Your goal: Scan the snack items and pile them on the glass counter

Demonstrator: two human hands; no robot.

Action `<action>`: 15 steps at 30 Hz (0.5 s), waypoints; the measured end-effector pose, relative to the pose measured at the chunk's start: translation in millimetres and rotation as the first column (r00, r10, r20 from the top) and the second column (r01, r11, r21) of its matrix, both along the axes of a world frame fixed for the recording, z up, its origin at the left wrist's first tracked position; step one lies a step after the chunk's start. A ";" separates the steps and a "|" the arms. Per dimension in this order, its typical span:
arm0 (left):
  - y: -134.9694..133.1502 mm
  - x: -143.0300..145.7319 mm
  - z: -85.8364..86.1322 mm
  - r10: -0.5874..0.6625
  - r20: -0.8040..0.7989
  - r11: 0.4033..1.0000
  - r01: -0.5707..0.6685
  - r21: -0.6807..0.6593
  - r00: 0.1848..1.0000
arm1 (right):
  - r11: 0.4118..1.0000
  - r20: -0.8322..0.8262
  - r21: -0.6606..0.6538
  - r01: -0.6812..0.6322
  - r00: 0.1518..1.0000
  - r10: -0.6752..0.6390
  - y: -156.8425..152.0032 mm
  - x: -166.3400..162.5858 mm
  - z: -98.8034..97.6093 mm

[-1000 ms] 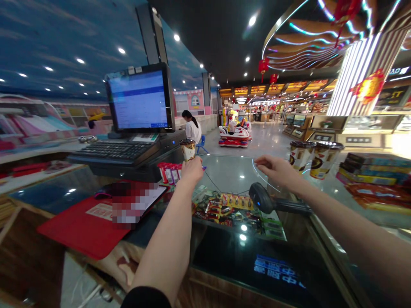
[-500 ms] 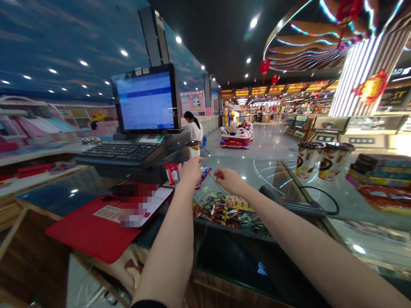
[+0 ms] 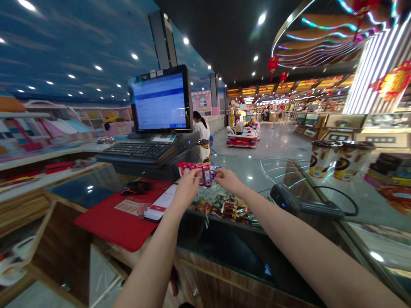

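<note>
Several small red tube-shaped packs (image 3: 207, 176) stand in a row on the glass counter, with white labels on their sides. My left hand (image 3: 189, 187) is closed, its fingertips pinching at the packs from the left; its fingers partly cover them. My right hand (image 3: 228, 180) has its fingers curled together at the row's right end, beside blue wrapped pieces (image 3: 214, 168). What those fingers hold, if anything, is hidden. Just behind the packs stands a lidded paper cup (image 3: 204, 150), upright and apart from both hands.
A monitor (image 3: 160, 102) and keyboard (image 3: 136, 150) stand left. A phone (image 3: 162, 202) lies on a red mat (image 3: 109, 229). Packaged goods (image 3: 231, 206) show under the glass. To the right are a barcode scanner (image 3: 285, 199), two cups (image 3: 351, 160) and stacked boxes (image 3: 390, 175).
My left hand has come down from in front of the cup to the red packs. My right hand is now close beside them. The whole view has shifted, so things appear farther right.
</note>
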State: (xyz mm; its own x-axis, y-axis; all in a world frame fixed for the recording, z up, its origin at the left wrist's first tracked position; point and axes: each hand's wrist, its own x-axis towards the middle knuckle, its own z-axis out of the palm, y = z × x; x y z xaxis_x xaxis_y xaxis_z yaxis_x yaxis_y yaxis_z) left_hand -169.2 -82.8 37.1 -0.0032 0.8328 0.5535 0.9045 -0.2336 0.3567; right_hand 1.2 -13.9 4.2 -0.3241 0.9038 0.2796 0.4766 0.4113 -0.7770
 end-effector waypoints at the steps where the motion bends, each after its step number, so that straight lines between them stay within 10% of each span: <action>1: 0.2 -1.8 -6.0 -0.016 0.046 1.000 0.017 -0.025 0.999 | 1.000 -0.034 -0.025 -0.008 0.999 0.007 1.7 -3.3 -2.1; 15: 16.2 -6.7 -34.7 -0.080 0.490 0.959 0.201 -0.199 0.868 | 0.994 -0.185 -0.109 -0.029 0.983 0.008 7.8 -17.9 -10.6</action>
State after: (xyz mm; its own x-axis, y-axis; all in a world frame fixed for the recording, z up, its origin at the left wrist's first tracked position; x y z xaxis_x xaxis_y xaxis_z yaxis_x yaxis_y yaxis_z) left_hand -175.9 -66.6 2.4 -0.0865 0.9493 0.3023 0.5759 -0.1999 0.7927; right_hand -16.7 -6.1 -6.4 -0.2932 0.9267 0.2348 0.3146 0.3255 -0.8917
